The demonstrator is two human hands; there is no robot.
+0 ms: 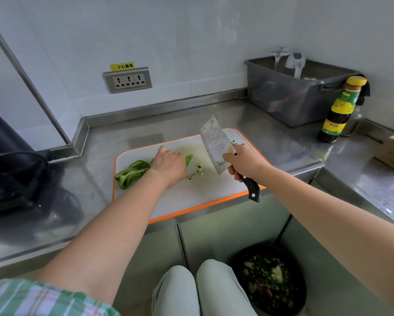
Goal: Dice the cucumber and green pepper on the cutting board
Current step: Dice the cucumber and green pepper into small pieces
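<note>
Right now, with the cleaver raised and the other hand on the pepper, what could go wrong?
1. The left hand holds the green pepper strip right beside the raised cleaver in the right hand; a careless chop could catch fingers.
2. The cutting board seems to overhang the counter at its front edge; a hard chop may shift it.
3. Loose cucumber dice beside the left hand could be scattered.

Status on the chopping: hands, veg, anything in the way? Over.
Left hand on a green pepper strip, fingers hidden. Right hand grips the cleaver, blade raised over the cutting board. Big pepper piece uncut at left; few cucumber dice mid-board. Nothing blocking.
</note>
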